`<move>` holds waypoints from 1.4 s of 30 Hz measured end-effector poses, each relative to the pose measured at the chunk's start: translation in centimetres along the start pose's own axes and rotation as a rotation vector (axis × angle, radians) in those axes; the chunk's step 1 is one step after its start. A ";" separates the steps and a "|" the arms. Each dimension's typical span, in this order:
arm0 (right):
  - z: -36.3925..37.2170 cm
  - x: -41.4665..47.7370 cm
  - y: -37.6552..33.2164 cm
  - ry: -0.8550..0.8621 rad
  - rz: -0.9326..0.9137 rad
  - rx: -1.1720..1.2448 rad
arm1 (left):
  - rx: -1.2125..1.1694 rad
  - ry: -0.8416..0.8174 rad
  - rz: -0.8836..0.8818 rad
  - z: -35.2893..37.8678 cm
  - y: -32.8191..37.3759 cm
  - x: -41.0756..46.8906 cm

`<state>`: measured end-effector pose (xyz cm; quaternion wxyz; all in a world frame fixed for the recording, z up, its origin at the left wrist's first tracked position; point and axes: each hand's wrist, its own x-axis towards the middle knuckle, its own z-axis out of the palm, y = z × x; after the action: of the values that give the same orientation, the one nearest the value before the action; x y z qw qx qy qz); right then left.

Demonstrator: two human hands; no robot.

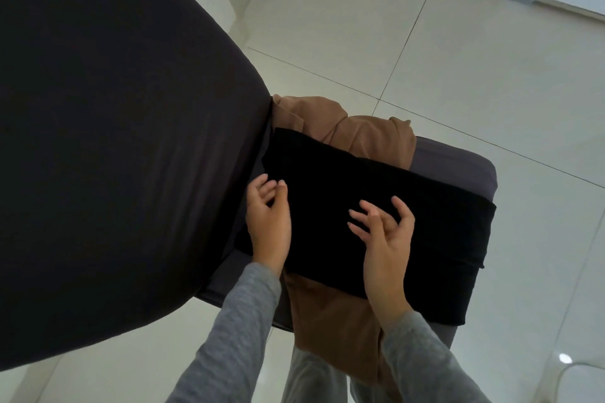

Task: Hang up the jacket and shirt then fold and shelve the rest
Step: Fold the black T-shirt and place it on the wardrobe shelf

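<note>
**Head view (1 frame).** 2 hands reach forward from long grey knit sleeves [235, 330] over a chair seat.

The left hand [268, 219] sits at the left end of the folded black fabric garment [442, 232], just beside the chair's back. Its palm is turned to the right and its fingers [262, 181] are loosely bent. No cloth is visibly caught between them. Whether the hand touches the cloth cannot be told.

The right hand [388, 239] is over the middle of the black garment, palm turned left. Its fingers [360, 219] are spread and relaxed, gripping nothing.

The folded black fabric garment lies as a flat, long rectangle across the dark grey upholstered chair seat [458, 160]. Its right end hangs over the seat's right edge.

Beneath it lies a tan-brown fabric garment [360, 134]. This is bunched at the far side of the seat and drapes off the near edge, between the 2 arms.

The wide dark grey chair back [114, 141] fills the left of the frame. Glossy white floor tiles [491, 59] surround the chair.
</note>
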<state>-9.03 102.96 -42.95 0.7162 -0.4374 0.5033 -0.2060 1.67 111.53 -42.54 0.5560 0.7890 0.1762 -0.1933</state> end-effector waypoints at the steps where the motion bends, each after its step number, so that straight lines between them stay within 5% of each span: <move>1: 0.3 0.3 0.2 0.010 -0.106 -0.133 | 0.170 0.040 0.182 0.1 0.0 0.2; 3: 0.8 0.5 0.4 -0.041 -0.281 -0.342 | 0.379 0.012 0.537 0.2 0.0 0.8; 6: 2.2 2.2 1.1 -0.171 -0.507 -0.654 | 0.657 -0.283 0.793 1.2 -0.2 3.8; 10: 2.9 5.7 2.7 -0.160 -0.596 -1.125 | 1.058 -0.473 0.864 2.4 -1.1 7.8; 16: -0.9 9.0 3.2 -0.114 -0.597 -1.443 | 1.309 -0.352 0.714 1.9 -2.3 10.5; 24: -4.0 9.6 2.9 0.011 -0.553 -1.409 | 1.145 -0.185 0.753 2.8 -2.0 8.3; 30: -5.7 9.3 3.1 0.052 -0.538 -1.345 | 1.230 -0.456 1.005 5.7 -4.8 2.3; 37: -12.4 8.0 3.8 0.017 -0.463 -1.289 | 1.341 -0.461 0.993 9.4 -7.0 -2.7; 42: -17.7 7.1 4.8 -0.013 -0.222 -1.017 | 1.409 -0.468 1.032 12.3 -8.8 -6.6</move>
<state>-22.78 92.86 -52.79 0.3902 -0.7820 0.4859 -0.0071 -9.69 102.33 -50.12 -0.0167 0.8681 -0.4765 -0.1383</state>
